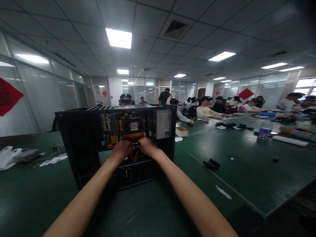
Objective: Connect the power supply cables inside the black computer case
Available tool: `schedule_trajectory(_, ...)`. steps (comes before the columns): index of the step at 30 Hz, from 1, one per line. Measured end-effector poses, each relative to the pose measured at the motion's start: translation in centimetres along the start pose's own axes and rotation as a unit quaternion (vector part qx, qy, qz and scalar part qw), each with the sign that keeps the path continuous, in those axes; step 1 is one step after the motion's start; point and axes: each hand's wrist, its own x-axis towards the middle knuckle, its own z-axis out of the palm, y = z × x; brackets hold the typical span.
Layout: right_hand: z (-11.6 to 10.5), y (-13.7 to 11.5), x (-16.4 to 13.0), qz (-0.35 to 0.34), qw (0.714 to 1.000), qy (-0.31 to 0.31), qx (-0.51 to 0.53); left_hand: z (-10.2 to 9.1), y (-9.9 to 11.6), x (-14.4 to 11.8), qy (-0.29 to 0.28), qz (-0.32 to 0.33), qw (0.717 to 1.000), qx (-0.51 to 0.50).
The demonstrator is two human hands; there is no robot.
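A black computer case (74, 144) stands open-sided on the green table in front of me, its motherboard (123, 118) facing me. Both hands reach inside, at the board's lower edge. My left hand (122, 148) has its fingers curled at the left end of the orange-red memory slots (133, 135). At their right end, my right hand (147, 146) is closed in the same way. What the fingertips pinch, if anything, is hidden. Red and dark cables (135, 154) hang just below and between the hands. A power supply (164, 125) sits at the upper right inside the case.
Left of the case lie white plastic bags (10, 156) and a grey block (26, 155). To the right are a small open box (182, 131), black parts (211, 164), a paper scrap (223, 192) and a water bottle (265, 130). Several people sit around the table farther off.
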Motion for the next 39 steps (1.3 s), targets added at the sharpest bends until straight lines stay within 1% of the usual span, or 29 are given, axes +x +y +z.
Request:
schedule_trajectory(9,-0.1,-0.2,0.2,0.014,1.000,-0.009,-0.024,0.6,-0.3,0.3,0.008,0.016,1.000,-0.011)
schedule_trajectory(16,-0.2,-0.2,0.3,0.018,0.999,0.003,-0.027,0.5,0.1,0.2,0.010,0.016,1.000,0.005)
schedule_trajectory(18,-0.6,-0.4,0.1,0.026,0.999,0.020,-0.025,0.3,0.0,0.0,0.021,-0.002,1.000,0.009)
schedule_trajectory(20,-1.1,-0.6,-0.2,0.034,0.998,0.045,-0.019,-0.3,-0.4,-0.5,0.037,-0.041,0.998,-0.007)
schedule_trajectory(22,-1.7,-0.7,-0.8,0.041,0.997,0.058,-0.012,-0.9,-0.8,-1.6,0.065,-0.068,0.995,-0.042)
schedule_trajectory(24,-2.2,-0.6,-2.0,0.055,0.997,0.059,-0.009,-1.5,-1.0,-3.3,0.092,-0.055,0.992,-0.070)
schedule_trajectory(25,-2.4,-0.4,-2.8,0.067,0.996,0.056,-0.010,-1.7,-0.9,-4.4,0.101,-0.033,0.991,-0.075)
schedule_trajectory(26,-2.4,-0.1,-3.8,0.079,0.995,0.057,-0.014,-1.6,-0.6,-5.7,0.092,-0.014,0.993,-0.066)
schedule_trajectory(28,-1.9,0.3,-6.4,0.088,0.994,0.048,-0.031,-1.1,0.1,-8.3,0.065,-0.031,0.997,-0.029)
schedule_trajectory(29,-1.6,0.4,-7.8,0.079,0.995,0.045,-0.047,-0.6,0.6,-9.5,0.070,-0.037,0.997,0.005)
schedule_trajectory(30,-1.2,0.5,-9.2,0.057,0.995,0.050,-0.066,0.0,1.0,-10.6,0.115,-0.032,0.992,0.038)
schedule_trajectory(32,-0.5,0.3,-11.5,0.018,0.988,0.113,-0.108,1.2,1.7,-12.0,0.215,-0.013,0.974,0.076)
schedule_trajectory(34,-0.1,0.0,-12.9,-0.002,0.984,0.133,-0.122,2.1,1.9,-12.6,0.265,-0.009,0.961,0.078)
schedule_trajectory(36,0.0,-0.2,-13.4,-0.007,0.982,0.135,-0.130,2.6,1.8,-12.6,0.285,0.004,0.956,0.064)
schedule_trajectory(39,0.0,-0.3,-13.4,-0.008,0.978,0.152,-0.141,2.8,1.3,-12.5,0.286,0.026,0.957,0.038)
